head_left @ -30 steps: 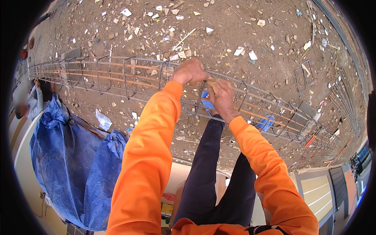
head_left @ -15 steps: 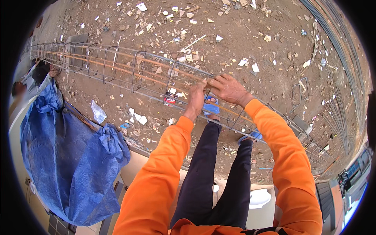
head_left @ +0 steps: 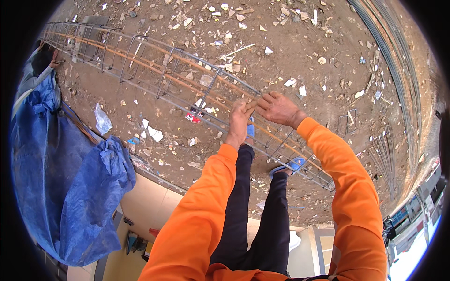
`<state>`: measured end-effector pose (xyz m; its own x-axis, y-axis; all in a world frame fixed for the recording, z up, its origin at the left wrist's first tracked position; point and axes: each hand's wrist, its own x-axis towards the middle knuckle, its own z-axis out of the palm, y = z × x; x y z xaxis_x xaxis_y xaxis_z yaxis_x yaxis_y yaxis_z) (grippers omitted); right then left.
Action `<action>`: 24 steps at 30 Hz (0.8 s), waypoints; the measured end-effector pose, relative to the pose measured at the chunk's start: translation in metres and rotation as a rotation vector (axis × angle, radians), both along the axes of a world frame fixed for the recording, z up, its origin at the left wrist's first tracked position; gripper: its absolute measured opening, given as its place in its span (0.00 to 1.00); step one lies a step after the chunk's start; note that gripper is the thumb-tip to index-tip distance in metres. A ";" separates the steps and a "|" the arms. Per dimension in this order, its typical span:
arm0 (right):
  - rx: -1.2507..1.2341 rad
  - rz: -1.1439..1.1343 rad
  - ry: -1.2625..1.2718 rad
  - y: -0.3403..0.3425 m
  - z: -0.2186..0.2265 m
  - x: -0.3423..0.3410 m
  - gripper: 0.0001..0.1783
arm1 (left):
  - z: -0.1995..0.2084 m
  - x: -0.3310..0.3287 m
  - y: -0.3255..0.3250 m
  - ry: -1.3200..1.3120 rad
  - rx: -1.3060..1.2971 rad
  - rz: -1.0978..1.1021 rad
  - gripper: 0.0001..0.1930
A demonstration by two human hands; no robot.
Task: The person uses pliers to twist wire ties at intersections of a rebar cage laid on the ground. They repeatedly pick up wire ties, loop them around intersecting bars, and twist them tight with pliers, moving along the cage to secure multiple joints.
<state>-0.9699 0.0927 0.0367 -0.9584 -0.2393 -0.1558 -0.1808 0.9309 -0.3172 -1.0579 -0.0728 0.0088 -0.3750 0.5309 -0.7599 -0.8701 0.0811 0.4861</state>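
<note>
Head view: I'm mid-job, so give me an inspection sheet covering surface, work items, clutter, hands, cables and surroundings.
Surface: brown, uneven soil.
Work items: long rebar cage running diagonally from upper left toward lower right; some bars brownish.
Clutter: pale shards, clear plastic bag, small red-and-white item.
Hands: left hand and right hand close together at the cage, fingers meeting; exact grip unclear.
Cables: nothing seen.
Surroundings: blue tarp at left; co-worker's hand near the cage's far end; long loose bars at right.
</note>
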 end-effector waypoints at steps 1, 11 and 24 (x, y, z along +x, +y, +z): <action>-0.016 -0.073 0.037 -0.005 -0.001 0.002 0.05 | -0.002 0.001 0.000 0.018 0.002 -0.003 0.17; -0.392 -1.634 -0.357 -0.075 -0.020 -0.009 0.09 | -0.014 0.007 0.006 0.149 -0.119 -0.221 0.16; -1.389 -2.027 -0.213 -0.056 0.037 0.100 0.11 | 0.028 -0.010 0.015 1.364 -0.149 -0.934 0.13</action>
<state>-0.8699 0.0364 0.0738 -0.0563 0.5186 -0.8532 0.3535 -0.7888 -0.5028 -1.0675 -0.0573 0.0364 -0.3786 0.8983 -0.2229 0.5335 0.4086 0.7406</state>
